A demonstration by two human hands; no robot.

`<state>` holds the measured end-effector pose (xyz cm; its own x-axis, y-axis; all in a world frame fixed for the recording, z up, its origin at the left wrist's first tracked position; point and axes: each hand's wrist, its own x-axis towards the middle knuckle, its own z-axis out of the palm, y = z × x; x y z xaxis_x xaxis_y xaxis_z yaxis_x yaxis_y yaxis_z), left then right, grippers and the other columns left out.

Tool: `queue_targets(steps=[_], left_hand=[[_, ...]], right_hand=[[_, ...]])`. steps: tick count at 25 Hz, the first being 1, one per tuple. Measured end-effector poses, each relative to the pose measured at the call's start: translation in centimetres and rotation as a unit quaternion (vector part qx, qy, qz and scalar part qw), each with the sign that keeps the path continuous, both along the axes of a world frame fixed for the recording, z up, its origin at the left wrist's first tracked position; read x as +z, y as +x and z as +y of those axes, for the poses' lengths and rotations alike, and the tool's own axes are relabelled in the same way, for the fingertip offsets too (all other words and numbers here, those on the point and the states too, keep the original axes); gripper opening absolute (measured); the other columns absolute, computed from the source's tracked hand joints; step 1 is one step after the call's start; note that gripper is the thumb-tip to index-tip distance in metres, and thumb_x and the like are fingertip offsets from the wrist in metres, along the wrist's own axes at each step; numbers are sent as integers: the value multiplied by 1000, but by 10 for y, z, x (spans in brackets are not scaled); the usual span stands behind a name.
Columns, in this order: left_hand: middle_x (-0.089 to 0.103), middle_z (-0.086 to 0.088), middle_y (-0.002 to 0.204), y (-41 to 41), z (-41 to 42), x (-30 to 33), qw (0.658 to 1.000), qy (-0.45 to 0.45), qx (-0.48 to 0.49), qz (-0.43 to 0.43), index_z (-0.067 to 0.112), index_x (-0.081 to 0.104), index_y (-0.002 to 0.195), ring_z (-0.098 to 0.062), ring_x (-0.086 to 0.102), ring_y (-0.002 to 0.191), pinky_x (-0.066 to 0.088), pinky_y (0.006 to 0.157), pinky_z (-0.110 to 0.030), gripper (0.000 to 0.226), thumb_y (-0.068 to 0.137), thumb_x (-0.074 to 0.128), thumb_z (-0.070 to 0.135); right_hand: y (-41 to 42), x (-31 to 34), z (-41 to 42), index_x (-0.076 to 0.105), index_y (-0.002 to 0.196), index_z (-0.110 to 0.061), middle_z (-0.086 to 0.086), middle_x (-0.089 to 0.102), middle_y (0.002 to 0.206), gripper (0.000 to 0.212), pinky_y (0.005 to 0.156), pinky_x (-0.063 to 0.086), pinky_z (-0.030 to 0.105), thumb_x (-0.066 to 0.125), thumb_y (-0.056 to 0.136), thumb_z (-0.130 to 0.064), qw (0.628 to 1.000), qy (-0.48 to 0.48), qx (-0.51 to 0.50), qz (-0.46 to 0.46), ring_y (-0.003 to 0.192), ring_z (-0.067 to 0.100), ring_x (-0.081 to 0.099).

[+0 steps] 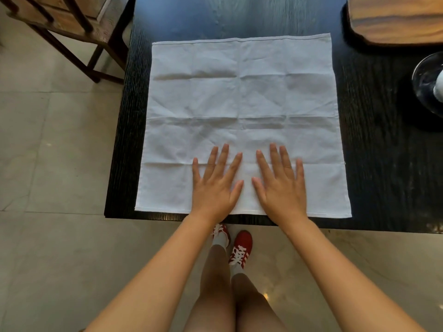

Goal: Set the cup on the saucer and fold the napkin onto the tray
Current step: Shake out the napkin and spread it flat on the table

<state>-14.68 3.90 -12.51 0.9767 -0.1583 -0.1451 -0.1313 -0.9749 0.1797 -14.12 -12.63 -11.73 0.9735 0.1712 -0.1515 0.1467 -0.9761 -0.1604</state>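
1. Starting at far left: a wooden chair (72,27) stands on the tiled floor (48,140), just beside the dark table (383,164).
2. White napkin (242,92) lies spread flat and unfolded on the table, old crease lines crossing it, its near hem along the table's front edge.
3. Left hand (213,188) rests palm down on the napkin's near part, fingers straight and spread, gripping nothing.
4. Right hand (280,188) lies just beside it, thumbs near each other, likewise flat and splayed with nothing held.
5. Wooden tray (395,20) sits at the far right corner, well apart from the napkin.
6. Glass saucer (424,75) sits at the right edge, a white object, probably the cup (440,87), on it; mostly cut off.
7. Judgement: smoothing before the first fold.
8. Risks: hem so near the edge, a pull toward the body could slide the cloth off; old creases may steer the fold crooked; a wide sweep right could knock the saucer.
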Motion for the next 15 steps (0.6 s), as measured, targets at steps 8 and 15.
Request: queue_targets(steps=[8,15], left_hand=[[-4,-3,158,7,99,2,984,4,177,31,21,-2,147,-14,-6,144,-4,115,-49,65,91,13,50],[3,-4,157,78,30,7,998,3,0,-70,28,9,147,-19,0,144,-16,109,-48,62,90,21,49]], right_hand=[[8,12,-81,3,147,-10,9,4,157,69,117,3,45,11,90,-49,994,-49,-99,16,142,14,-4],[81,13,6,16,146,-23,9,10,156,60,113,-6,46,25,91,-42,997,22,24,-74,144,22,4]])
